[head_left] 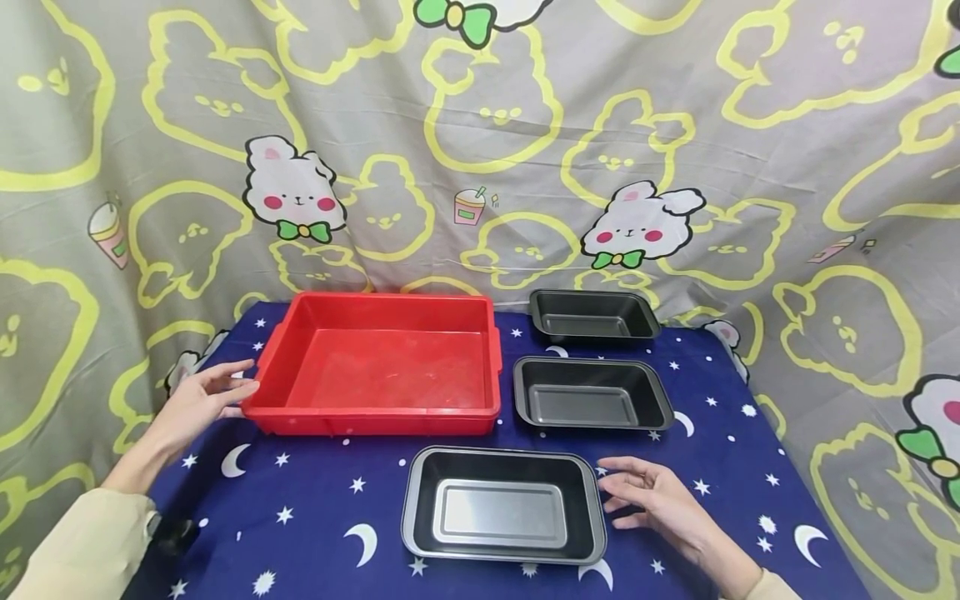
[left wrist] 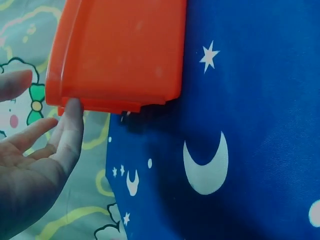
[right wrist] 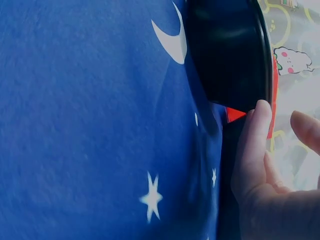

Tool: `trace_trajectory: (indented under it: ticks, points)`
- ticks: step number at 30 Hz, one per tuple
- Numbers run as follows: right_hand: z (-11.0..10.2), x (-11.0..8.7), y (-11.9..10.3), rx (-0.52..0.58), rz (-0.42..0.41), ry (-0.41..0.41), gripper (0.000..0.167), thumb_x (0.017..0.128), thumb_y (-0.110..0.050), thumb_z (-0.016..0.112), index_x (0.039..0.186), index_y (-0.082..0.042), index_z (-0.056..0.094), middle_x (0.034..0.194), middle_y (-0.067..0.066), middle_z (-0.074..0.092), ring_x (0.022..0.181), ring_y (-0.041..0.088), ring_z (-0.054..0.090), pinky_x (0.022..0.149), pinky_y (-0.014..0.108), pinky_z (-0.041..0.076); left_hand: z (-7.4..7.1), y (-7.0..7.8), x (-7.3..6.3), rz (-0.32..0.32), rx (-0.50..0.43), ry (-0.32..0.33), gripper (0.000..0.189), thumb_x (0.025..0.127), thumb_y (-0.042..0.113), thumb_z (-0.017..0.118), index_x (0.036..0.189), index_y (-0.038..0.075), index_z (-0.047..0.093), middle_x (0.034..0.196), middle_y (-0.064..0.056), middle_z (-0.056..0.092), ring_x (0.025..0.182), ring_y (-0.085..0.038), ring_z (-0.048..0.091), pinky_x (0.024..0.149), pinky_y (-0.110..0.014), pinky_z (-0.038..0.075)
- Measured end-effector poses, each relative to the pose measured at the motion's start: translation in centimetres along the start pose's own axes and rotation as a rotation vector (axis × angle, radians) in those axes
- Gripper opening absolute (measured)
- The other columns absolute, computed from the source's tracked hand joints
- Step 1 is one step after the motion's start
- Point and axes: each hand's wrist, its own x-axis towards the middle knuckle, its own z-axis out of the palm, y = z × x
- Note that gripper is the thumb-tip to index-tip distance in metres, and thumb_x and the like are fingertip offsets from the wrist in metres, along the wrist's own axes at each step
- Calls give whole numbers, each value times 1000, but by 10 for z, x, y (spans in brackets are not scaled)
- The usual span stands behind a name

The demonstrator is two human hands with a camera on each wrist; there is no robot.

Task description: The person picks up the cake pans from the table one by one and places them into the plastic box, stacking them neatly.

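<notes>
A large red plastic tray [head_left: 390, 367] sits on the left of the table. My left hand [head_left: 206, 396] is at its left side, fingers extended with the tips right at the rim; the left wrist view shows a fingertip against the red edge [left wrist: 112, 105]. Nearest to me lies a dark metal loaf pan [head_left: 504, 542]. My right hand [head_left: 648, 496] is beside this pan's right end, fingers fairly straight, thumb apart. In the right wrist view a fingertip meets the rim of the dark pan [right wrist: 230, 55]. Neither hand grasps anything.
Two more dark loaf pans stand right of the red tray, the middle pan [head_left: 594, 406] in front of the back pan [head_left: 592, 317]. A blue cloth [head_left: 322, 500] with moons and stars covers the table. Behind hangs a grey curtain [head_left: 517, 242] with cartoon prints.
</notes>
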Motion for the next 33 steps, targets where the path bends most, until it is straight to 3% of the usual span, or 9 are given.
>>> trace_trajectory:
  ticks: [8, 14, 23, 33]
  points:
    - [9, 4, 5, 59, 9, -44, 46, 105, -17, 64, 146, 0, 53, 103, -10, 76, 88, 10, 74, 75, 31, 65, -1, -7, 6, 3, -2, 16, 67, 104, 17, 66, 154, -15, 36, 95, 29, 64, 85, 6, 69, 74, -19, 62]
    - [14, 7, 10, 102, 9, -81, 44, 104, -13, 64, 143, 0, 51, 104, -8, 76, 89, 9, 74, 73, 31, 65, -1, -10, 9, 26, -29, 16, 66, 102, 11, 69, 153, -17, 37, 94, 28, 67, 84, 3, 72, 73, -20, 63]
    - [21, 11, 14, 191, -2, -102, 22, 102, -8, 64, 123, -14, 58, 101, -8, 76, 87, 7, 74, 72, 31, 64, -2, -13, 10, 32, -38, 3, 67, 102, 13, 70, 152, -18, 37, 94, 27, 69, 84, 1, 73, 73, -20, 63]
    - [23, 14, 16, 215, -5, -106, 19, 102, -6, 62, 117, -15, 56, 95, -11, 73, 87, 5, 71, 74, 33, 64, -3, -16, 10, 53, -76, -4, 65, 101, 9, 70, 151, -18, 38, 95, 24, 70, 85, 1, 73, 73, -19, 62]
